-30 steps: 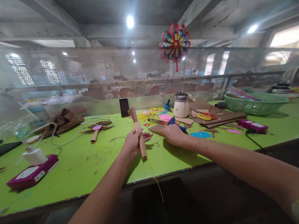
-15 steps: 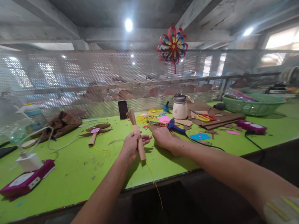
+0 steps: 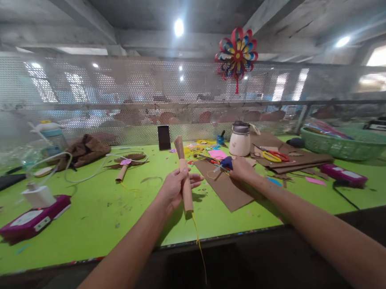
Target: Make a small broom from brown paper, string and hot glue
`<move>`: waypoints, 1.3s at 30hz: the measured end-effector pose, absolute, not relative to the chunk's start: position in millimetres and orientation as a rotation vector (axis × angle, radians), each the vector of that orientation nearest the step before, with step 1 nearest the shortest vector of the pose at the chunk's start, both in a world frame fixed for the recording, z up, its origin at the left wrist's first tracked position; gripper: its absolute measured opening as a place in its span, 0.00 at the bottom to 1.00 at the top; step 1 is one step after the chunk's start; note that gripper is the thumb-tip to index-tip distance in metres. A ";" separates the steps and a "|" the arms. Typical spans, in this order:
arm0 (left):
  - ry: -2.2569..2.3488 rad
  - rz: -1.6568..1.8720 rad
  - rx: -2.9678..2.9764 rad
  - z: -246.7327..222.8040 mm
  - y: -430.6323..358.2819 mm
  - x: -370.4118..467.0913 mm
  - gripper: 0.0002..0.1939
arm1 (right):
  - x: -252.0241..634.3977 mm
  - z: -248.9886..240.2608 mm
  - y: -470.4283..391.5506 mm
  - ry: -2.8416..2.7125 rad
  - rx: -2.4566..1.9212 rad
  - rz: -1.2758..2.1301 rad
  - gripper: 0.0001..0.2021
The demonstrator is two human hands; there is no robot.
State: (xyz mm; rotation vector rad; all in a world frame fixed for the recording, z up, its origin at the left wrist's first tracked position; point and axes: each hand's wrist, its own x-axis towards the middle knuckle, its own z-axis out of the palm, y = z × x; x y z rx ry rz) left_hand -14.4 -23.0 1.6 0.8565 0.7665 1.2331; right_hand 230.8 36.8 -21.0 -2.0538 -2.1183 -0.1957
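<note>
My left hand (image 3: 173, 188) is closed around a rolled brown paper tube (image 3: 187, 197), held nearly upright above the table. Its upper end is a folded fan of brown paper (image 3: 179, 148), and a thin yellow string (image 3: 197, 233) hangs from the lower end past the table edge. My right hand (image 3: 242, 169) is closed over the handle of a dark blue glue gun (image 3: 227, 162), and its fingertips are partly hidden. Under the gun lies a flat sheet of brown paper (image 3: 232, 195).
A finished-looking brown paper flower (image 3: 127, 162) lies left, near a white cable. Around the back stand a phone (image 3: 164, 138), a cream jug (image 3: 239, 141) and a green basket (image 3: 343, 144). Scissors (image 3: 276, 155) rest on brown paper. Purple power strips (image 3: 35, 219) sit at both sides.
My right hand has moved right, from the brown paper's edge to the glue gun's handle. More of the brown sheet now shows. My left hand still holds the tube, and the view has shifted slightly.
</note>
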 end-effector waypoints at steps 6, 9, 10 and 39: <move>0.768 1.210 0.878 -3.2 -21.1 -11.4 0.01 | 235.5 -30.3 48.8 -1.890 -2.071 -0.135 0.18; 0.766 1.206 0.881 -3.5 -20.3 -10.4 0.01 | 243.3 -23.5 53.0 -1.792 -2.055 -0.027 0.17; 0.770 1.204 0.878 -3.5 -19.8 -10.5 0.01 | 245.6 -20.2 53.0 -1.756 -2.039 -0.003 0.17; 0.843 1.112 0.860 8.6 -30.1 -11.6 0.07 | 212.1 2.0 -29.1 -1.934 -1.035 0.715 0.23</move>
